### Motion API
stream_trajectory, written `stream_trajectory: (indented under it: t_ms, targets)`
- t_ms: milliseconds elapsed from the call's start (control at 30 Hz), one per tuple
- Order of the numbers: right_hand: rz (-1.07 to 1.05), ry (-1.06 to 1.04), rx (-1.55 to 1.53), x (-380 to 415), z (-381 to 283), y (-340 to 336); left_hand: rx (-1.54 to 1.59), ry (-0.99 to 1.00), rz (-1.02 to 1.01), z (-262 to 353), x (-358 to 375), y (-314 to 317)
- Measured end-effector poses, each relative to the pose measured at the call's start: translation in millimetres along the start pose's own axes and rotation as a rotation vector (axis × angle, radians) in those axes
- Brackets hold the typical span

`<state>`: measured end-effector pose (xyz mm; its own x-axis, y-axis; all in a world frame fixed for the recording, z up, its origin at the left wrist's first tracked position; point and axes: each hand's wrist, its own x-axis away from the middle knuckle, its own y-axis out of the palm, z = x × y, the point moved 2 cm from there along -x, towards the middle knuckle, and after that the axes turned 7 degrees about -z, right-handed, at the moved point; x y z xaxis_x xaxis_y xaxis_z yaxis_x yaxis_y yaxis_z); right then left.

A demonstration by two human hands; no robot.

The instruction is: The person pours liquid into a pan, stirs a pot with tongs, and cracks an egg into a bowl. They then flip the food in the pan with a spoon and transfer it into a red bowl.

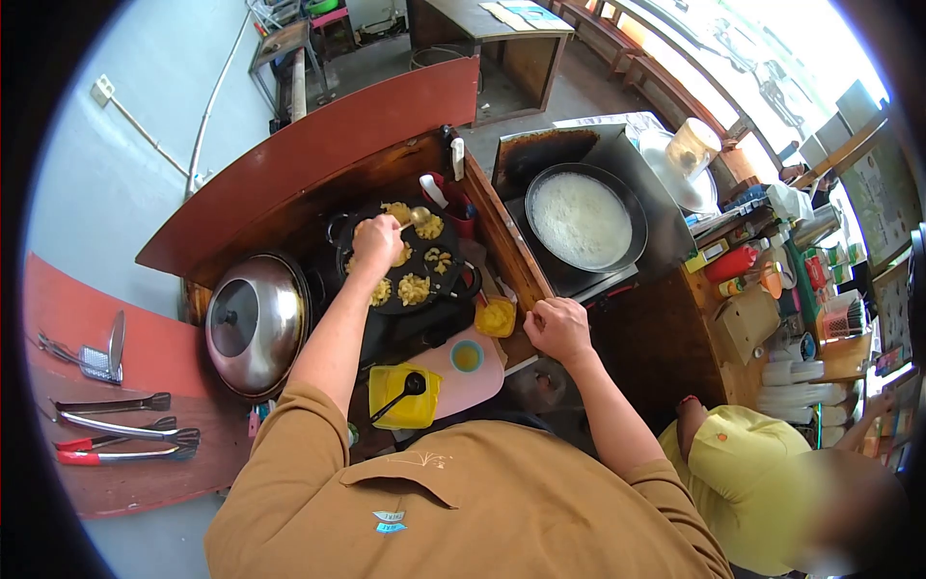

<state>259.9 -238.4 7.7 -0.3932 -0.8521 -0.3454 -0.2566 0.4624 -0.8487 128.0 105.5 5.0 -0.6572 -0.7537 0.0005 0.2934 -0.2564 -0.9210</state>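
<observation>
My left hand (pixel 378 241) is closed around the handle of a spoon (pixel 421 215), its bowl over the far side of a black griddle pan (pixel 391 307). Several yellow clumps of food (pixel 414 289) lie spread across that pan. My right hand (pixel 559 329) is curled into a loose fist at the wooden edge of the cooking station. Just left of it stands a small tub of yellow food (pixel 495 317). Closer to my body are a yellow container (pixel 405 396) with a black ladle (pixel 414 383) across it and a cup (pixel 467 356) on a pink board (pixel 479 382).
A wide pan of whitish liquid (pixel 583 219) sits on the right burner. Left of the griddle is a domed metal lid (pixel 257 323). Several tongs (pixel 125 427) lie on a red shelf. A person in a yellow shirt (pixel 748 473) is at my right, by a cluttered counter.
</observation>
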Motion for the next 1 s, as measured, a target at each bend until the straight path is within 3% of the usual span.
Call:
stream_trajectory:
  t_ms: [500, 700, 833, 967, 1000]
  targets:
    - [-0.023, 0.018, 0.008, 1, 4, 7, -0.072, 0.176, 0.101, 5, 14, 32]
    - [-0.012, 0.016, 0.01, 0, 3, 5, 0.041, 0.091, 0.101, 11, 20, 22]
    - [0.053, 0.03, 0.063, 2, 3, 12, 0.017, 0.189, 0.094, -20, 10, 55]
    - [0.021, 0.023, -0.014, 7, 11, 16, -0.027, -0.012, -0.005, 2, 28, 23]
    - [0.051, 0.024, -0.014, 9, 10, 14, 0.065, 0.072, 0.087, -12, 28, 31]
